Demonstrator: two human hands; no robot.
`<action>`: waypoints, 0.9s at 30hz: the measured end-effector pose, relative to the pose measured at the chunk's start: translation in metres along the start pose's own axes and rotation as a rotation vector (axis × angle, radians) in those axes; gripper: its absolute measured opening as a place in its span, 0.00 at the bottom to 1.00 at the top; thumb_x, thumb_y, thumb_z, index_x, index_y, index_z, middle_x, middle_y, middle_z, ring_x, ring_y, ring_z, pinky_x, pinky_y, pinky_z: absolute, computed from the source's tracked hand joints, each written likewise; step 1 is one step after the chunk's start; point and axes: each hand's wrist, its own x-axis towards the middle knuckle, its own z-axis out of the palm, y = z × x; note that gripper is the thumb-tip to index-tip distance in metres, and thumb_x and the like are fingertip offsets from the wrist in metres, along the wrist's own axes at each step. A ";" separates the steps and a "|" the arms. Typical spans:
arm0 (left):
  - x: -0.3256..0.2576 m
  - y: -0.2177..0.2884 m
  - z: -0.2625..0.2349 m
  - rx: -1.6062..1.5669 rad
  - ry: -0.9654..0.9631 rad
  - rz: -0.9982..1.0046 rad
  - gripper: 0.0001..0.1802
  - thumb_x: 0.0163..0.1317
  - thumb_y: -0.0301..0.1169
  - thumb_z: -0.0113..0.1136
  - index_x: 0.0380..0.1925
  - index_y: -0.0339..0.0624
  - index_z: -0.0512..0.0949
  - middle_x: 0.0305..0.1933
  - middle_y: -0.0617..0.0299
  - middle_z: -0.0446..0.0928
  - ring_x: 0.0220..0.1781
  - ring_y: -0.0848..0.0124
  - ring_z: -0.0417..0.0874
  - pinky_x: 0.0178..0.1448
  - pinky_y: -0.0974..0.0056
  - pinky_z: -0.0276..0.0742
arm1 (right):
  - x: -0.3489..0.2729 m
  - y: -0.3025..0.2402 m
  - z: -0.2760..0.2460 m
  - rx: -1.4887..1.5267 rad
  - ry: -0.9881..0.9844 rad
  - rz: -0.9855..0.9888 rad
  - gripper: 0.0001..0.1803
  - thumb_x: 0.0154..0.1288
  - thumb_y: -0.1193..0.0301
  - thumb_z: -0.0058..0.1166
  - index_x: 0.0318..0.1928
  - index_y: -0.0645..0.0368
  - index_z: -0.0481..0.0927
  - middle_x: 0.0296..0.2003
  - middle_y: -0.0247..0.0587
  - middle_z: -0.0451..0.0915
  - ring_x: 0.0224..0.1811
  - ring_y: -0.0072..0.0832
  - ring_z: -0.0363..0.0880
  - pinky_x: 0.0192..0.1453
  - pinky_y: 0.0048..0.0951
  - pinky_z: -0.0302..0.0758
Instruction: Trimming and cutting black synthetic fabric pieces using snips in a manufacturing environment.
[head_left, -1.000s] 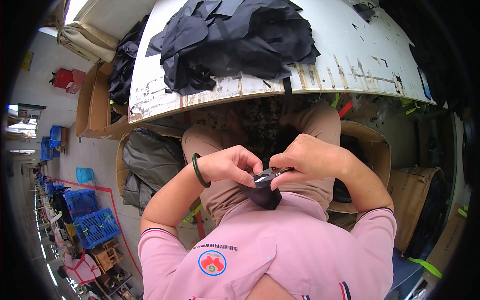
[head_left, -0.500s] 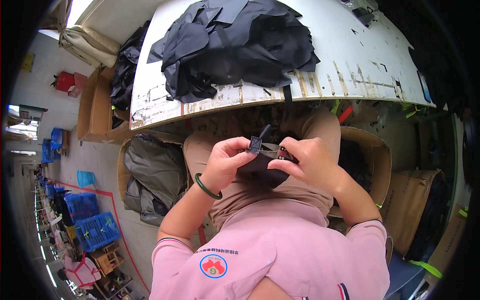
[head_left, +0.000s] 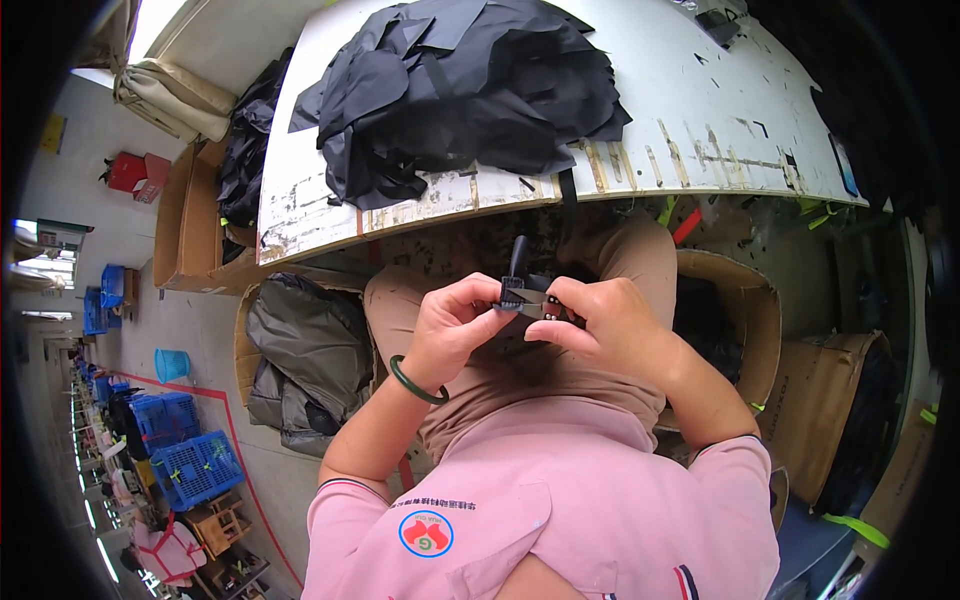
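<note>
While the left hand [head_left: 455,325] is pinching a small dark piece [head_left: 509,284] between thumb and fingers, the right hand [head_left: 612,315] is grasping a pair of snips [head_left: 552,309] by the black handles. The piece is resting between the hands, over the lap [head_left: 470,415], with a dark tab [head_left: 519,255] pointing from it toward the table.

Change: compared with a second ago, the hands are sitting higher, farther from the shirt [head_left: 610,480]; compared with half a second ago, the blades are overlapping the piece more. Reading: the snips are apparently working at this spot. Whether the metal is touching, cannot tell.

A green bangle [head_left: 408,388] is circling the left wrist. Past the thighs, a grey bundle [head_left: 305,340] is filling a box at left; another box [head_left: 765,340] is standing at right. Beyond, a black pile [head_left: 470,100] is covering part of the white table [head_left: 690,90]. Farthest, blue crates [head_left: 205,470] are standing off to the left.
</note>
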 end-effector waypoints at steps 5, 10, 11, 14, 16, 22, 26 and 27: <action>-0.001 0.001 0.001 0.021 0.003 -0.010 0.06 0.60 0.19 0.60 0.38 0.33 0.80 0.41 0.63 0.76 0.42 0.78 0.75 0.47 0.72 0.71 | 0.001 -0.003 0.001 -0.067 0.012 -0.025 0.22 0.58 0.50 0.60 0.27 0.56 0.72 0.18 0.39 0.77 0.19 0.41 0.77 0.22 0.37 0.71; -0.001 0.000 0.001 0.055 0.010 -0.025 0.06 0.60 0.18 0.59 0.38 0.32 0.80 0.41 0.63 0.75 0.42 0.78 0.75 0.47 0.73 0.71 | 0.002 0.000 0.003 -0.161 0.040 -0.086 0.22 0.59 0.51 0.59 0.27 0.56 0.71 0.18 0.38 0.77 0.20 0.40 0.77 0.22 0.38 0.71; 0.000 -0.001 0.001 0.072 0.014 -0.029 0.07 0.59 0.18 0.59 0.38 0.32 0.79 0.41 0.63 0.75 0.42 0.78 0.75 0.46 0.73 0.71 | 0.002 0.001 0.003 -0.201 0.035 -0.091 0.22 0.59 0.51 0.58 0.26 0.56 0.71 0.19 0.38 0.78 0.20 0.41 0.77 0.21 0.38 0.71; -0.001 0.000 0.000 0.055 0.012 -0.065 0.07 0.58 0.18 0.59 0.38 0.32 0.79 0.41 0.64 0.75 0.41 0.78 0.75 0.46 0.74 0.71 | 0.000 0.007 0.004 -0.195 0.054 -0.078 0.21 0.58 0.52 0.61 0.28 0.57 0.73 0.18 0.40 0.77 0.18 0.37 0.76 0.22 0.34 0.70; 0.000 0.002 -0.001 0.070 0.002 -0.067 0.08 0.58 0.17 0.59 0.38 0.32 0.79 0.41 0.64 0.75 0.41 0.79 0.75 0.45 0.74 0.71 | 0.003 0.003 -0.001 0.076 0.098 0.085 0.19 0.58 0.55 0.63 0.31 0.58 0.74 0.19 0.38 0.77 0.18 0.32 0.75 0.23 0.31 0.70; 0.015 -0.010 0.020 0.018 -0.214 -0.112 0.11 0.58 0.18 0.59 0.42 0.33 0.78 0.42 0.64 0.75 0.42 0.79 0.76 0.47 0.72 0.73 | 0.002 0.015 -0.010 0.664 -0.027 0.294 0.09 0.57 0.73 0.64 0.33 0.60 0.76 0.27 0.26 0.75 0.30 0.12 0.69 0.33 0.17 0.67; 0.042 0.014 0.007 0.302 -0.266 0.081 0.19 0.57 0.26 0.65 0.50 0.42 0.76 0.62 0.57 0.68 0.55 0.70 0.76 0.60 0.65 0.71 | -0.033 0.039 -0.058 0.722 0.236 0.386 0.08 0.58 0.74 0.61 0.30 0.57 0.72 0.24 0.24 0.69 0.24 0.10 0.64 0.26 0.15 0.61; 0.056 0.018 -0.010 0.377 -0.169 0.167 0.22 0.57 0.27 0.66 0.52 0.42 0.74 0.63 0.59 0.66 0.55 0.70 0.76 0.59 0.65 0.71 | -0.049 0.043 -0.079 0.800 0.379 0.453 0.08 0.60 0.75 0.58 0.29 0.55 0.70 0.24 0.22 0.67 0.19 0.09 0.60 0.21 0.14 0.56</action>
